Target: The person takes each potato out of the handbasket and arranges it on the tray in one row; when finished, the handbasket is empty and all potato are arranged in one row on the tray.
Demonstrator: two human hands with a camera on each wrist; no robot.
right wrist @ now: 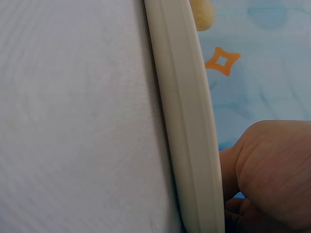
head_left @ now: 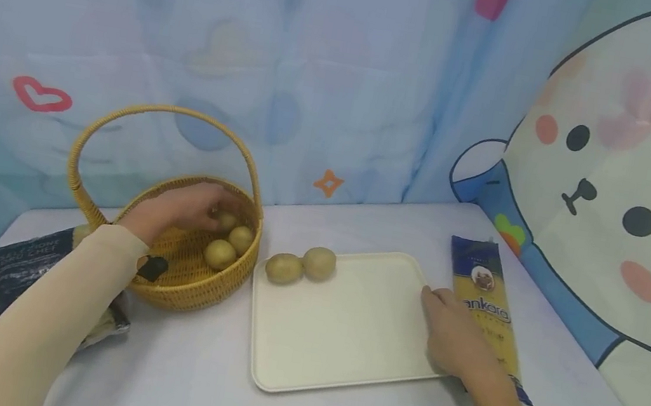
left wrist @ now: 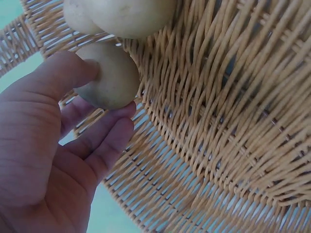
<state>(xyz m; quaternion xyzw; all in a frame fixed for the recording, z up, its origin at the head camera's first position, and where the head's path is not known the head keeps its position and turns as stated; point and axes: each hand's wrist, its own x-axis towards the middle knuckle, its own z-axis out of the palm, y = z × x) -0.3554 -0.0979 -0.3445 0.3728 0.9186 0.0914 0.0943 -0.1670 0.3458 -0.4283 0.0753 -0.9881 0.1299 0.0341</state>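
Inside the round wicker basket (head_left: 184, 291), my left hand (head_left: 197, 207) holds a potato (left wrist: 116, 75), thumb on one side and fingertips on the other. More potatoes (head_left: 220, 255) lie beside it against the basket's right wall. To the right of the basket is a cream rectangular tray (head_left: 343, 333). Two potatoes (head_left: 319, 264) sit side by side at its back left corner. My right hand (head_left: 458, 334) grips the tray's right edge; in the right wrist view the tray's rim (right wrist: 194, 145) hides part of its fingers.
A yellow and navy packet (head_left: 487, 292) lies right of the tray, partly behind my right hand. At the left, a larger dark and gold bag (head_left: 28, 262) rests under my left forearm. The basket's tall handle (head_left: 177, 110) arches over it. A printed curtain (head_left: 349, 93) hangs behind the table.
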